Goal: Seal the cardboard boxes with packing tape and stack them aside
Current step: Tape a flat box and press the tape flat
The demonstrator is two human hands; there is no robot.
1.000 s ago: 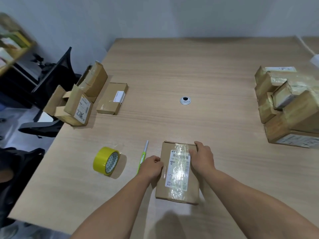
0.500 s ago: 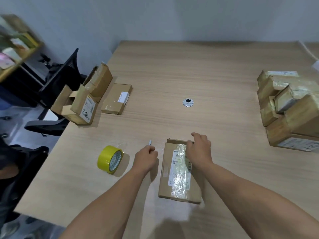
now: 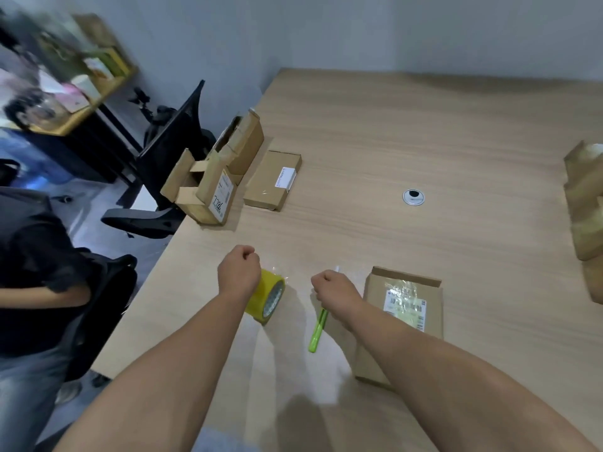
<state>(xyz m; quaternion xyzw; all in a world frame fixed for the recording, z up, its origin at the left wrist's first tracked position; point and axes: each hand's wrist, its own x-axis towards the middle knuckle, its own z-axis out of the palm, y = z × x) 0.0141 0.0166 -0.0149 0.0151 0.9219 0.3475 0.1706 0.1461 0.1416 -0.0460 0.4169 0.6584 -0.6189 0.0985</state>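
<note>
Looks down on a pale wooden table (image 3: 391, 125) from head height, over two bare forearms. Shows, at far left beyond the table edge, a seated person in dark clothes (image 3: 39, 256) and a black office chair (image 3: 169, 151). Finds on the table's left side a cluster of open brown cardboard boxes (image 3: 212, 184) with flaps up, and just beside them a flat closed brown box with a white label (image 3: 272, 181).

Holds the left hand (image 3: 239, 272) as a curled fist over the top of a yellow roll of packing tape (image 3: 267, 298) standing on edge. Cannot tell whether gripping the roll or only touching it, the fingers being hidden.

Wraps the right hand (image 3: 332, 288) around a slim green cutter (image 3: 317, 331), white tip poking out past the knuckles.

Leaves, just right of that hand, a flat brown box taped over its label (image 3: 404, 308), touched by neither hand. Glimpses a stack of taped brown boxes (image 3: 584, 207) at the right edge.

Appears to be gathering tape and cutter between boxes. Calls next, probably, for a firm hold on the roll, then either more tape on the near box or a fresh box from the left cluster.
</note>
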